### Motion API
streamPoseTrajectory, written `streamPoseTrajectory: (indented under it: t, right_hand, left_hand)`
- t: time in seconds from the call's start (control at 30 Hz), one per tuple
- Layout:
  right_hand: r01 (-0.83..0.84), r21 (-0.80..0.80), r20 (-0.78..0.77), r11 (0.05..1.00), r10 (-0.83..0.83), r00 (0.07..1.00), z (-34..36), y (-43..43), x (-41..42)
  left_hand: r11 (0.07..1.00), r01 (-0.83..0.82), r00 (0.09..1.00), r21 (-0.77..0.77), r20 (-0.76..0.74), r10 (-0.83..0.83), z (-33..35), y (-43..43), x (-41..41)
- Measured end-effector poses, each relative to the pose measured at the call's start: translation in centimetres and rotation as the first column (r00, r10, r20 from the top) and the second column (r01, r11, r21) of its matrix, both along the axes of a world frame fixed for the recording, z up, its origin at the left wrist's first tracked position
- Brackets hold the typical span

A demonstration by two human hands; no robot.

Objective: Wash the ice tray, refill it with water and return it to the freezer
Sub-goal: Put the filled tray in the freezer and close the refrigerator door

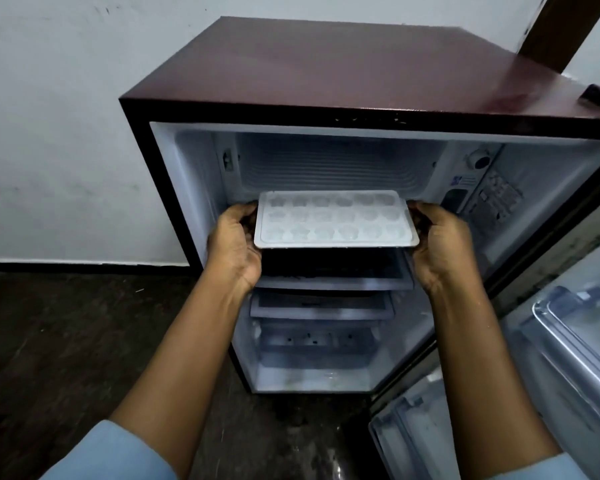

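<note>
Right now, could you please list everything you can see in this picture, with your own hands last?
ice tray: one, white, held level at the freezer opening
fridge: one, maroon top, white inside, against the wall
fridge door: one, open, at right, pale shelves
inner shelves: two showing, grey, below the tray
wall: white, behind
floor: dark
hands: left hand and right hand, each gripping one short end of the tray
</note>
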State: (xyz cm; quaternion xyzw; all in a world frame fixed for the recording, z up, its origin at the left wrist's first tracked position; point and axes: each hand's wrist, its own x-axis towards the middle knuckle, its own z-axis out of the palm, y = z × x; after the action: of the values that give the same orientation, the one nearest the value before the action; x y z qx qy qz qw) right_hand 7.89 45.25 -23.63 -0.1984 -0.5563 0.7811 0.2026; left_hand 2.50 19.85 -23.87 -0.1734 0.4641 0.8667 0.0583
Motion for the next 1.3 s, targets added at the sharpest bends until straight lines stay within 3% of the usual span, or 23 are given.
streamPoseTrajectory:
  t: [0.33,0.67,0.83,0.93,1.07,1.13,1.17,1.23,1.3]
  right_hand:
    - [0.006,-0.029,-0.027,1.000,-0.007,1.000,0.7,1.3,-4.4]
    - [0.044,-0.050,0.010,0.998,-0.043,0.999,-0.1,2.4,-8.1]
    - [0.076,-0.033,0.025,0.997,-0.076,0.997,-0.1,2.6,-8.4]
    - [0.086,0.075,0.015,0.993,-0.087,0.996,0.0,2.5,-7.8]
    - [0.057,0.458,0.026,0.887,-0.078,0.997,-0.8,2.9,-7.1]
    - [0.100,0.569,-0.007,0.816,-0.116,0.993,-1.8,2.5,-6.4]
    - [0.139,0.661,-0.042,0.738,-0.150,0.988,-2.2,2.2,-5.8]
    - [0.214,0.847,-0.146,0.486,-0.175,0.974,-3.3,1.6,-5.1]
    - [0.242,0.920,-0.216,0.308,-0.117,0.969,-4.2,1.1,-5.0]
  left_hand:
    - [0.996,0.042,0.983,-0.077,-0.173,-0.055,2.2,1.2,-3.5]
    - [0.984,0.010,0.986,-0.178,-0.163,-0.039,1.4,1.6,-7.5]
    - [0.915,0.004,0.987,-0.404,-0.143,-0.068,1.3,2.2,-7.8]
    - [0.853,0.005,0.980,-0.522,-0.166,-0.107,1.4,2.4,-7.2]
    - [0.808,-0.024,0.965,-0.589,-0.223,-0.134,1.0,2.3,-6.7]
    - [0.726,-0.038,0.938,-0.687,-0.274,-0.210,0.7,2.3,-6.1]
    - [0.642,-0.044,0.916,-0.765,-0.288,-0.281,0.3,2.4,-5.7]
    - [0.344,-0.192,0.848,-0.919,-0.332,-0.413,-0.9,2.5,-5.0]
    - [0.133,-0.392,0.748,-0.910,-0.399,-0.531,-2.6,2.9,-4.5]
